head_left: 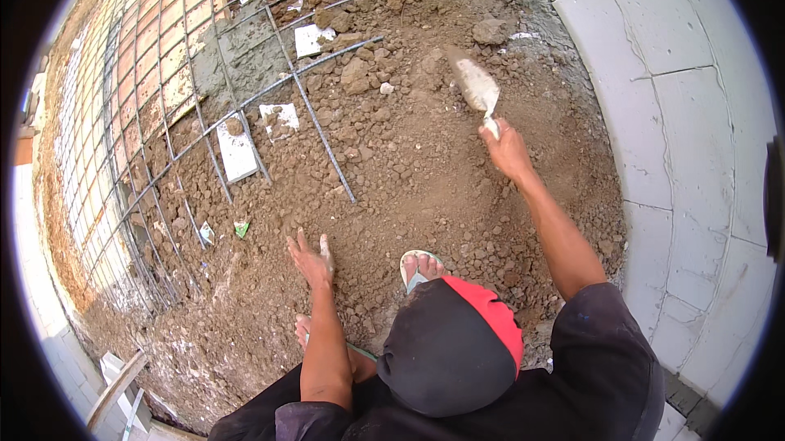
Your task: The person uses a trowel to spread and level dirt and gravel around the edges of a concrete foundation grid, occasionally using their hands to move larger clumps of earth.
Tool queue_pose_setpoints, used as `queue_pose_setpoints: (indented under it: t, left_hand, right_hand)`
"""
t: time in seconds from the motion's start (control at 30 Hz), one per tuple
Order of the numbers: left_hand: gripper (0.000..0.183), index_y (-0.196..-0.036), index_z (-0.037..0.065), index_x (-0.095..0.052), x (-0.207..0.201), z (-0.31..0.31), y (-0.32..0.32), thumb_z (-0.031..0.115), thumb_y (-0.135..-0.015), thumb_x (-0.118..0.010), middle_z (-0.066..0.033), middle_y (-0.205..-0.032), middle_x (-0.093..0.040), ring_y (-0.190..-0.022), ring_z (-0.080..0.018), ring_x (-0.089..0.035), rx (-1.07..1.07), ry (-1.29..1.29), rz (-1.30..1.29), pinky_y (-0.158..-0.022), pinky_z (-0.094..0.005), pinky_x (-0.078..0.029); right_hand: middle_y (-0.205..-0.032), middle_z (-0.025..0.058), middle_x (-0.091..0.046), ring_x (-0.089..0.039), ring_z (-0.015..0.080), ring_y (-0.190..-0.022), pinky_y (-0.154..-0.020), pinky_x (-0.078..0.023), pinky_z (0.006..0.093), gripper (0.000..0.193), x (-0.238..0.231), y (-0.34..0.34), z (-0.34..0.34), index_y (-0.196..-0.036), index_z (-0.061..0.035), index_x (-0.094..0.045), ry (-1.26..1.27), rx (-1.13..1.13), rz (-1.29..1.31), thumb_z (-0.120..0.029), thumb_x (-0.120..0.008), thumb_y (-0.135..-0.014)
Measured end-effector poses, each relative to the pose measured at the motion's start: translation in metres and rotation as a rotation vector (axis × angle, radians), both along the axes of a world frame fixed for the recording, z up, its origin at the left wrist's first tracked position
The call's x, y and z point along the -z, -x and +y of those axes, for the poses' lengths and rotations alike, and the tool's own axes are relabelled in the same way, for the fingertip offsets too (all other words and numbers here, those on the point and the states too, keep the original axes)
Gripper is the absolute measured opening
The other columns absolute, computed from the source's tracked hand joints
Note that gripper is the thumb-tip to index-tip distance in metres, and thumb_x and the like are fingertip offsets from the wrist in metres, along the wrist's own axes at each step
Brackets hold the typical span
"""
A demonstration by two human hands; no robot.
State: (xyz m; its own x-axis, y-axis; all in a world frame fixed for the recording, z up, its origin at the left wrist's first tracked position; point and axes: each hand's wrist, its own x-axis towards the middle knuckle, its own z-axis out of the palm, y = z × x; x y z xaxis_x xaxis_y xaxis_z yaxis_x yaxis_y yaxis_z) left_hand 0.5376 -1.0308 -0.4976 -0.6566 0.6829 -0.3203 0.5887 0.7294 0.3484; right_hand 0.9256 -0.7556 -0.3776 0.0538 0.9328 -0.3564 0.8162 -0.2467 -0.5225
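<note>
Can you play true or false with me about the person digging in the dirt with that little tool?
1. The right hand holds a trowel. True.
2. The left hand holds a hammer. False: it holds nothing and lies open, fingers spread, on the loose soil.
3. A grid of steel bars lies over the ground to the person's left. True.
4. The person wears heavy boots. False: a light sandal shows on one foot, toes bare.
5. The trowel blade is clean and shiny. False: it is smeared with pale, dried muck.
6. Pale grey blocks form a wall to the person's right. True.
</note>
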Motion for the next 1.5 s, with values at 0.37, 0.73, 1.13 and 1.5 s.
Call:
queue_pose_setpoints:
  t: [0.37,0.73,1.13,1.5]
  left_hand:
    - [0.078,-0.152,-0.004,-0.041,0.011,0.048,-0.075,0.046,-0.099,-0.067,-0.0300,-0.146,-0.051,-0.136,-0.0394,-0.052,-0.177,-0.183,-0.578,-0.112,-0.0454,-0.044]
    - [0.108,-0.162,0.000,-0.017,0.011,0.097,-0.057,0.073,-0.094,-0.056,-0.0319,-0.161,-0.024,-0.144,-0.0494,-0.036,-0.772,-0.200,-1.259,-0.118,-0.0520,-0.036]
    - [0.118,-0.165,0.008,-0.013,-0.072,0.155,0.026,0.087,-0.086,-0.049,-0.0220,-0.170,-0.012,-0.158,-0.0407,-0.012,-0.666,-0.755,-1.158,-0.126,-0.0579,-0.006]
    - [0.092,-0.159,0.002,-0.032,-0.031,0.083,-0.028,0.062,-0.096,-0.061,-0.0283,-0.163,-0.031,-0.153,-0.0415,-0.029,-0.410,-0.257,-0.715,-0.124,-0.0537,-0.023]
  right_hand:
    - [-0.114,0.0377,-0.067,-0.065,0.0516,-0.111,-0.096,-0.051,0.0551,0.049,0.060,-0.025,0.031,-0.125,0.0086,-0.058,0.048,0.068,-0.177,-0.033,-0.059,-0.097]
    - [-0.103,0.0347,-0.070,-0.069,0.0482,-0.101,-0.087,-0.053,0.0543,0.042,0.055,-0.040,0.114,-0.109,0.0085,-0.061,-0.168,0.234,-0.134,-0.033,-0.061,-0.100]
    - [-0.064,0.0016,-0.052,-0.052,0.0129,-0.044,-0.037,-0.041,0.0316,0.022,-0.064,0.013,-0.152,-0.110,-0.0040,-0.054,0.720,0.624,0.653,-0.023,-0.060,-0.101]
    - [-0.069,0.0129,-0.061,-0.061,0.0225,-0.053,-0.046,-0.049,0.0397,0.022,0.112,0.148,0.054,-0.089,0.0047,-0.059,0.534,0.336,0.631,-0.015,-0.063,-0.096]
